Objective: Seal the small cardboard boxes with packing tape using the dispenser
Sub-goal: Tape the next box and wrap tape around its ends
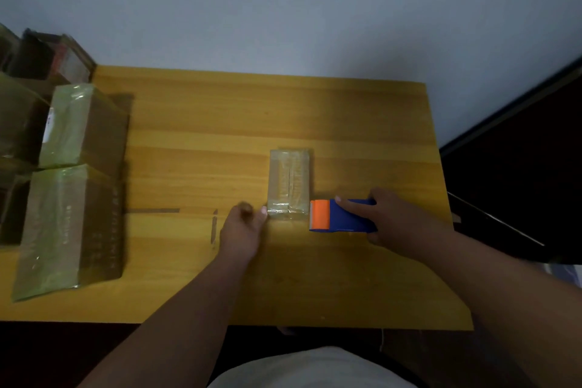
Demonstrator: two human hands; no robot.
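Pale grey-blue wall (283, 3) behind, filling the upper half. Dark furniture (529, 167) at the right edge. Yellow wooden bench (220, 123) across the middle, grain running left to right, near edge just above a white garment (315, 368) at the bottom.

On the bench's left end, two large cardboard boxes: near one (69, 230) and far one (82, 126), each with a glossy tape band along the top, standing end to end. Further left and behind, more stacked boxes (19, 123) and a dim pile of packages (47, 57), blurred.

Right of centre, small cardboard box (289, 184), long side pointing away, clear tape over its top seam and down the near end.

Both forearms reaching in from below, slanting toward the middle. Right hand (400, 217) wrapped around the blue handle of the tape dispenser (343, 216), index finger laid along the top, thumb below. Dispenser lying on the bench just right of the small box's near corner, orange head toward the box, apparently just short of touching.

Left hand (242, 230) loosely curled, motion-blurred, holding nothing; one fingertip touching the near left corner of the small box where the tape folds over.

Two thin dark marks (214, 227) on the bench just left of the left hand.
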